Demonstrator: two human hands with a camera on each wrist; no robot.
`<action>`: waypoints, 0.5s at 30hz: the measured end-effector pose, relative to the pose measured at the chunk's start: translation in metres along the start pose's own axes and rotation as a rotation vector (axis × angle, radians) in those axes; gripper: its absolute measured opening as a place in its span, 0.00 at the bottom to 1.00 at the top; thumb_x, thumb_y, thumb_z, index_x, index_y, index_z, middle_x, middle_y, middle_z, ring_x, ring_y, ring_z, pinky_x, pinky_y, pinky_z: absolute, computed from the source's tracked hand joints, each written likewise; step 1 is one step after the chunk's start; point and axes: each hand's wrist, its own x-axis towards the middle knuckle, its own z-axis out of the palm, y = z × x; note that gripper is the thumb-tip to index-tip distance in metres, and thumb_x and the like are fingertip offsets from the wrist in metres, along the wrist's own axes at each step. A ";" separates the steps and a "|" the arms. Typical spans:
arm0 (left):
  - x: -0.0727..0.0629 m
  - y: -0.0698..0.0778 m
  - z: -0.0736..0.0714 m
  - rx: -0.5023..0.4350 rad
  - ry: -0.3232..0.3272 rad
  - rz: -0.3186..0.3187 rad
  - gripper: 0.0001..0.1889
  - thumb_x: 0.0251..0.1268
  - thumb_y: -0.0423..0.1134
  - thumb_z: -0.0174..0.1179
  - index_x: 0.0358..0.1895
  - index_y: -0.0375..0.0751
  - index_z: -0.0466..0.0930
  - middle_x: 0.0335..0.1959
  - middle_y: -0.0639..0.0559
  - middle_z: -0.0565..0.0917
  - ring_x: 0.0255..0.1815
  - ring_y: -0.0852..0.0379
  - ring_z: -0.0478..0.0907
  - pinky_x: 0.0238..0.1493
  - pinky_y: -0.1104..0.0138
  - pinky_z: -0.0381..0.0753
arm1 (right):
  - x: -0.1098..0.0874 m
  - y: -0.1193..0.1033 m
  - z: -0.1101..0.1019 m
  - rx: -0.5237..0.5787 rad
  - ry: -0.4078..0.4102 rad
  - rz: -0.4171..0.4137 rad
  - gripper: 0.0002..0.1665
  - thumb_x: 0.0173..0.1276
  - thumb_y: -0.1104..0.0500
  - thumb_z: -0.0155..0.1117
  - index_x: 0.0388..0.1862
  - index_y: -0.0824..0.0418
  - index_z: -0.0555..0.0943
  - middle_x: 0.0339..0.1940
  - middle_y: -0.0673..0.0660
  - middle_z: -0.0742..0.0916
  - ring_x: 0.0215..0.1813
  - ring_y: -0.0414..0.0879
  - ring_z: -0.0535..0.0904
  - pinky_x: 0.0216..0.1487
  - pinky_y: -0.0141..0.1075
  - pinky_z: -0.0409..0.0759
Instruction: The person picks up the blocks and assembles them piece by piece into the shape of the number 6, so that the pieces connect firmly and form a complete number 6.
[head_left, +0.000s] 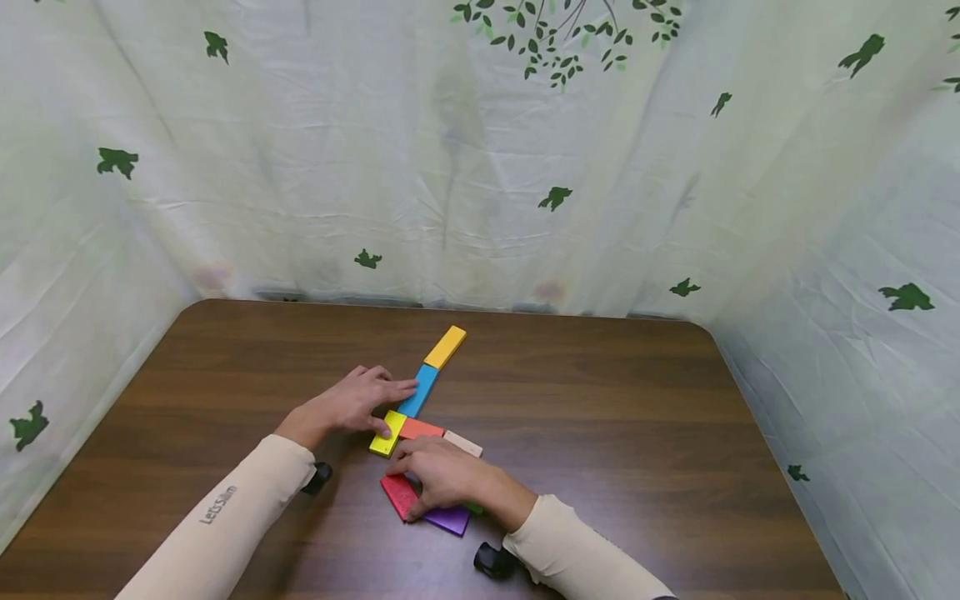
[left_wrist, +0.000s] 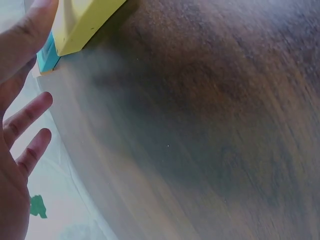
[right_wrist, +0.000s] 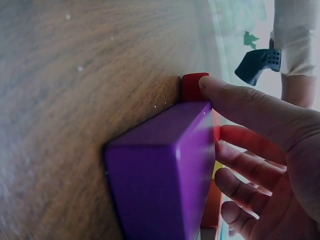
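Note:
Flat coloured blocks lie joined in a bent row on the table. An orange-yellow block (head_left: 446,347) and a blue block (head_left: 420,393) run down to a yellow block (head_left: 383,442). My left hand (head_left: 354,404) touches the blue block with its fingertips and rests its thumb on the yellow one, fingers mostly straight. An orange-red block (head_left: 422,428) and a pale block (head_left: 463,442) lead off to the right. With thumb and fingers, my right hand (head_left: 444,473) pinches a red block (head_left: 396,492). That block meets a purple block (right_wrist: 165,150); a green block (head_left: 474,507) is mostly hidden under the hand.
The brown wooden table (head_left: 600,417) spreads out around the blocks. A white curtain (head_left: 300,167) with green leaf prints hangs behind its far edge and along both sides. Black wrist cameras are strapped to both wrists.

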 end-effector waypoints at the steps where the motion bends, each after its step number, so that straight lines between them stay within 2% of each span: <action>1: 0.000 0.000 0.001 -0.004 -0.002 0.001 0.43 0.51 0.54 0.69 0.70 0.40 0.66 0.69 0.47 0.70 0.59 0.44 0.66 0.55 0.49 0.64 | 0.000 0.000 0.000 0.002 -0.002 0.001 0.32 0.51 0.43 0.77 0.54 0.54 0.83 0.53 0.46 0.81 0.55 0.36 0.75 0.61 0.26 0.66; 8: 0.001 0.000 0.004 -0.009 -0.007 0.005 0.42 0.51 0.51 0.69 0.70 0.41 0.66 0.68 0.47 0.72 0.59 0.44 0.66 0.56 0.48 0.62 | 0.000 -0.001 0.000 0.009 -0.002 -0.004 0.32 0.51 0.43 0.77 0.54 0.54 0.83 0.53 0.46 0.81 0.55 0.36 0.75 0.61 0.25 0.66; 15: 0.001 0.001 0.005 0.044 0.010 0.026 0.42 0.50 0.53 0.69 0.69 0.40 0.67 0.65 0.47 0.75 0.58 0.44 0.68 0.54 0.49 0.63 | 0.000 0.000 0.000 0.017 -0.001 0.000 0.32 0.51 0.43 0.78 0.54 0.55 0.83 0.53 0.45 0.81 0.54 0.35 0.75 0.60 0.25 0.66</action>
